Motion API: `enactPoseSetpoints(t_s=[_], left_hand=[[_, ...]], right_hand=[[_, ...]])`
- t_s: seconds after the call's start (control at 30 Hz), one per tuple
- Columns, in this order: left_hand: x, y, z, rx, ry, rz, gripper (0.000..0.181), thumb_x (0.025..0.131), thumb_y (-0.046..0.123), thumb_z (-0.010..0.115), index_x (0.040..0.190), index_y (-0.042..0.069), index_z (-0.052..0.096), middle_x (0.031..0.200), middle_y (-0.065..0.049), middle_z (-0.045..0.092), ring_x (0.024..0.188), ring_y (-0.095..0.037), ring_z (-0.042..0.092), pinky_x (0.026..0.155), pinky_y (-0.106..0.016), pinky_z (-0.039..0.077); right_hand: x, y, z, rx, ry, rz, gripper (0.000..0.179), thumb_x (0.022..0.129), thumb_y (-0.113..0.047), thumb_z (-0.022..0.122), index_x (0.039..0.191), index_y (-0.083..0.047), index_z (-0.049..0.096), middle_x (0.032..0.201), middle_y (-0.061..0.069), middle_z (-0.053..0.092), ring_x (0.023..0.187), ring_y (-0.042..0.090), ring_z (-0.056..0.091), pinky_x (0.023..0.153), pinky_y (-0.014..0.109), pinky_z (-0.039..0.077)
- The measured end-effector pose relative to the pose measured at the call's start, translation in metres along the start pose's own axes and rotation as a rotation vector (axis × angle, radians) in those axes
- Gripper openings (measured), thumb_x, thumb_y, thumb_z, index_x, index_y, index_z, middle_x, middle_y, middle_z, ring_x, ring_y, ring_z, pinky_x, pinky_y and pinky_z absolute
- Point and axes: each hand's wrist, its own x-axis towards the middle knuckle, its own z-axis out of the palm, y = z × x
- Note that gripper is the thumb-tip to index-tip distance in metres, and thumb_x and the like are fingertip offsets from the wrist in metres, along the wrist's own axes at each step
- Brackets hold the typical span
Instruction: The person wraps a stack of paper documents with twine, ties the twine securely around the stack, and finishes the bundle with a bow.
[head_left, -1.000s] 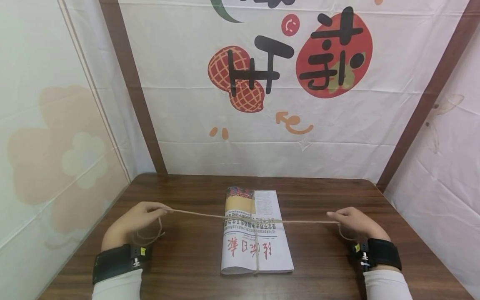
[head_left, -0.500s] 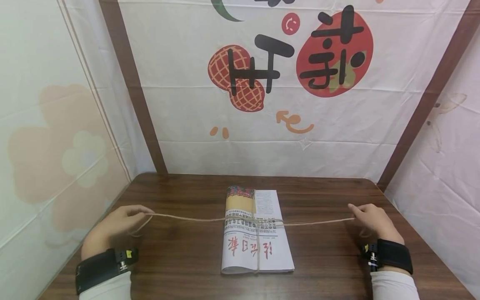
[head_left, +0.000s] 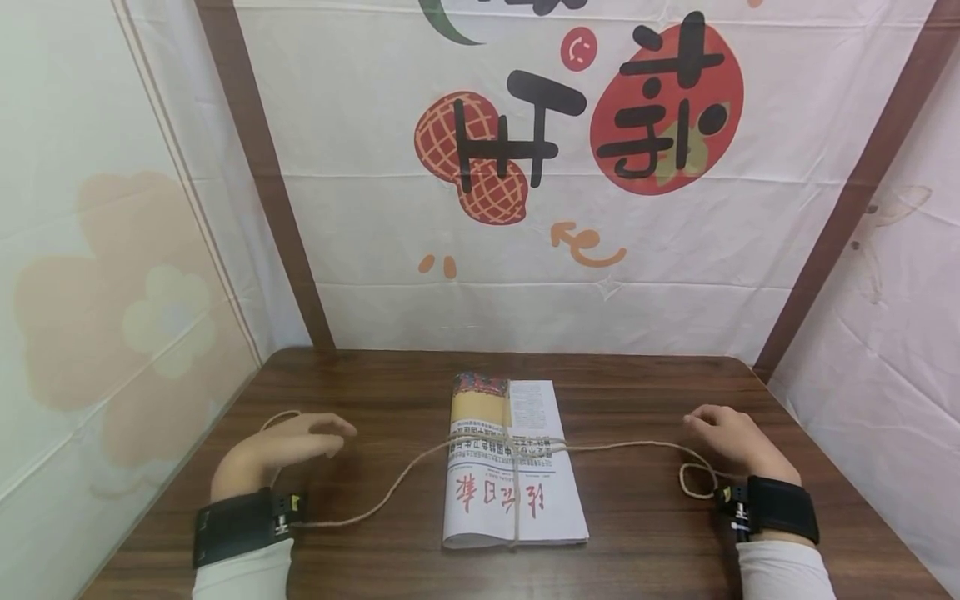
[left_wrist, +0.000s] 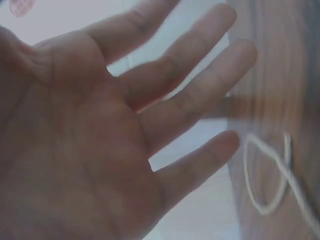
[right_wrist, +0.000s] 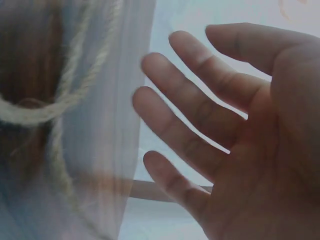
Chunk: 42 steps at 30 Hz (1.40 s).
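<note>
A folded newspaper (head_left: 555, 517) lies on the table, with thin twine (head_left: 515, 500) crossing it both lengthwise and across. From the crossing, one loose twine end (head_left: 397, 481) curves left down to the left wristband, and the other runs right into a small loop beside the right hand. My left hand (head_left: 288, 447) hovers left of the newspaper; its palm (left_wrist: 75, 135) is bare and its fingers are spread. On the other side, my right hand (head_left: 733, 439) is likewise free of the twine, its fingers (right_wrist: 190, 115) apart and relaxed. A twine loop (right_wrist: 30, 117) hangs near them in the right wrist view.
The dark wooden table (head_left: 375, 375) has rounded back corners. White printed cloth (head_left: 360, 225) walls it in at the back and both sides. Black wristbands (head_left: 783, 507) with small cameras sit on both wrists.
Both hands held the twine taut and drew it outward; now they have let it go. The strands have dropped slack onto the table, and the left hand has moved back inward.
</note>
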Motion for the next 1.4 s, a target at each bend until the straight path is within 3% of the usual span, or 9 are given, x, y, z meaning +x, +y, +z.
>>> enactPoseSetpoints(t_s=[0.17,0.33,0.43,0.67,0.8,1.0,1.07,1.2,1.4], left_hand=[[0.016,0.01,0.014,0.097,0.011,0.099,0.036,0.095,0.029,0.062,0.123,0.005,0.065,0.124,-0.02,0.063,0.119,-0.043,0.056,0.099,-0.062,0.041],[0.036,0.019,0.035,0.113,-0.017,0.175,0.032,0.096,0.027,0.062,0.119,0.005,0.067,0.105,-0.007,0.069,0.095,-0.024,0.066,0.092,-0.054,0.048],[0.045,0.027,0.048,0.094,-0.048,0.202,0.031,0.097,0.026,0.06,0.119,0.005,0.067,0.101,-0.006,0.07,0.09,-0.021,0.066,0.089,-0.052,0.05],[0.056,0.04,0.07,0.071,-0.094,0.19,0.03,0.1,0.031,0.058,0.117,0.008,0.067,0.095,-0.003,0.069,0.087,-0.02,0.065,0.082,-0.047,0.051],[0.06,0.043,0.078,0.016,-0.148,0.198,0.033,0.103,0.034,0.054,0.118,0.007,0.064,0.096,-0.004,0.07,0.083,-0.02,0.067,0.085,-0.051,0.051],[0.067,0.047,0.089,-0.038,-0.131,0.157,0.038,0.102,0.038,0.055,0.123,0.006,0.061,0.094,-0.005,0.069,0.077,-0.02,0.066,0.074,-0.044,0.055],[0.069,0.048,0.093,-0.028,-0.112,0.135,0.04,0.101,0.039,0.056,0.123,0.006,0.062,0.09,-0.005,0.067,0.074,-0.021,0.063,0.066,-0.039,0.054],[0.071,0.049,0.099,0.017,-0.124,0.111,0.047,0.098,0.042,0.06,0.124,0.002,0.062,0.089,-0.004,0.065,0.076,-0.019,0.062,0.069,-0.039,0.053],[0.07,0.053,0.104,0.054,-0.145,0.089,0.058,0.092,0.048,0.067,0.125,0.001,0.06,0.084,-0.003,0.065,0.074,-0.019,0.063,0.075,-0.042,0.052]], right_hand=[[0.001,-0.015,0.001,0.042,-0.003,-0.042,0.031,0.101,-0.027,0.061,0.114,0.0,0.07,0.11,0.017,0.069,0.1,0.035,0.065,0.082,0.053,0.052],[0.009,-0.031,0.015,0.14,-0.144,-0.046,0.032,0.096,-0.02,0.066,0.121,0.0,0.067,0.094,0.011,0.069,0.084,0.025,0.065,0.069,0.043,0.053],[0.014,-0.038,0.027,0.18,-0.227,-0.035,0.034,0.093,-0.013,0.069,0.125,-0.001,0.065,0.077,0.005,0.064,0.068,0.02,0.059,0.058,0.037,0.049],[0.018,-0.047,0.045,0.106,-0.24,-0.026,0.003,0.093,-0.01,0.066,0.095,-0.009,0.065,0.065,0.003,0.06,0.056,0.017,0.054,0.053,0.033,0.045],[0.018,-0.048,0.047,0.088,-0.267,0.019,0.009,0.092,-0.009,0.062,0.083,-0.011,0.062,0.06,0.003,0.06,0.052,0.016,0.05,0.053,0.031,0.042],[0.02,-0.044,0.046,0.126,-0.25,-0.065,0.011,0.096,-0.011,0.058,0.086,-0.007,0.063,0.064,0.0,0.065,0.055,0.015,0.055,0.055,0.031,0.046],[0.021,-0.043,0.045,0.16,-0.234,-0.091,0.01,0.096,-0.011,0.059,0.087,-0.006,0.062,0.069,0.0,0.068,0.058,0.018,0.06,0.059,0.033,0.05],[0.022,-0.043,0.044,0.243,-0.227,-0.089,0.014,0.096,-0.016,0.063,0.088,-0.006,0.063,0.077,0.003,0.071,0.064,0.02,0.067,0.066,0.035,0.055],[0.025,-0.043,0.045,0.203,-0.116,-0.059,0.028,0.092,-0.031,0.074,0.079,-0.009,0.063,0.073,0.0,0.07,0.067,0.016,0.069,0.064,0.033,0.056]])
